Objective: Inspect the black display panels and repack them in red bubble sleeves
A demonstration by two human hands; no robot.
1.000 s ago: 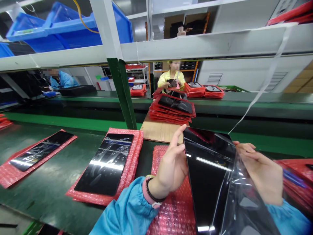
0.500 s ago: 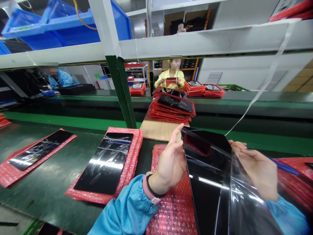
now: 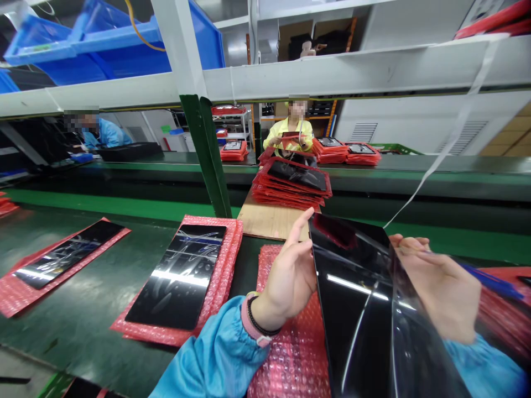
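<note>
My left hand (image 3: 290,276) grips the left edge of a glossy black screen panel (image 3: 352,309), its thumb along the upper corner. The panel is held up and tilted over a red bubble-wrap sheet (image 3: 290,354). A clear protective film (image 3: 418,337) stands away from the panel's right side. My right hand (image 3: 440,287) is closed at the film's upper edge, fingers pinched together. A blue, blurred strip (image 3: 493,281) shows just behind my right hand; I cannot tell whether it is held.
Left of the hands, black panels (image 3: 178,276) (image 3: 70,254) lie on red bubble wrap. Ahead, a stack of red-wrapped panels (image 3: 290,185) sits on a wooden board (image 3: 265,220). A green post (image 3: 207,155) rises at the bench's back. A co-worker in yellow (image 3: 290,132) stands opposite.
My right hand has shifted slightly right and toward me, with the film. The panel has tilted a little, moving its reflections. My left hand stays almost in place.
</note>
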